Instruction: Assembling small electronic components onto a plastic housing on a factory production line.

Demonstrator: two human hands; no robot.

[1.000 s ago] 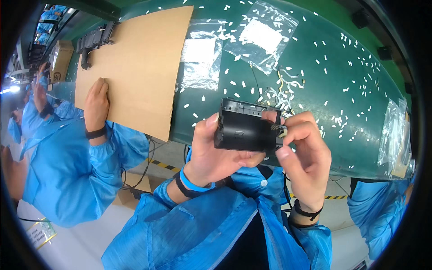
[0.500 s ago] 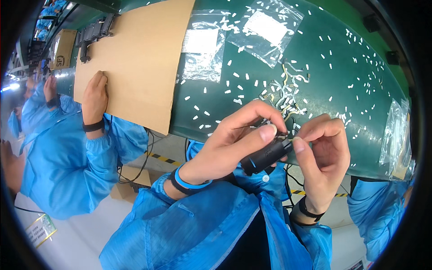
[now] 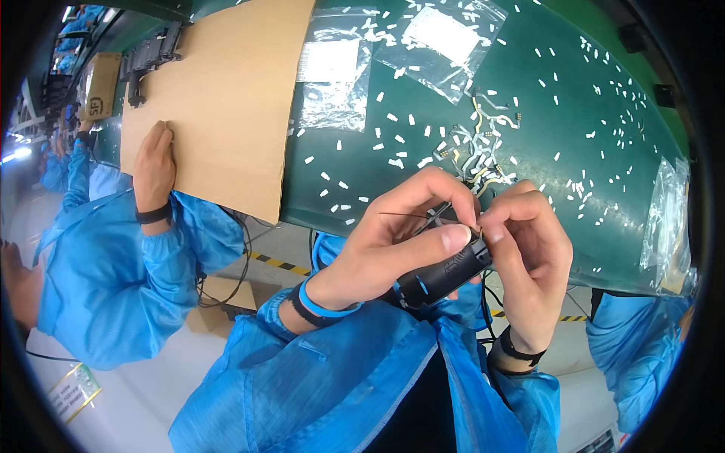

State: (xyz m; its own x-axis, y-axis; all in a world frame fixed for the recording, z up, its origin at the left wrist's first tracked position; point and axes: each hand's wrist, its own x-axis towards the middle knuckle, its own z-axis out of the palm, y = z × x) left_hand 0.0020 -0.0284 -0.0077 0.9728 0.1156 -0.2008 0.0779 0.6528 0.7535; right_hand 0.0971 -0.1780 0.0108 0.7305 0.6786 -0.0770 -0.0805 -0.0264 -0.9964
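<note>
My left hand (image 3: 393, 241) grips a small black box-shaped part (image 3: 444, 273), tilted so its long side faces me. My right hand (image 3: 529, 249) pinches at the upper end of that part with thumb and forefinger, where a thin dark wire (image 3: 411, 217) sticks out to the left. Both hands hover just over the near edge of the green table (image 3: 604, 174). A heap of small pale cable pieces (image 3: 483, 147) lies on the table just behind my fingers.
A brown cardboard sheet (image 3: 226, 98) covers the table's left part, with a co-worker's hand (image 3: 153, 162) resting on its edge. Clear plastic bags (image 3: 332, 75) lie behind, another bag (image 3: 664, 219) at the right. Several white bits are scattered over the table. Another blue sleeve (image 3: 634, 355) shows at the right.
The black part went from held up broadside in front of me to lowered and tilted endwise. My right fingers moved onto its upper end. The co-worker's hand stayed on the cardboard.
</note>
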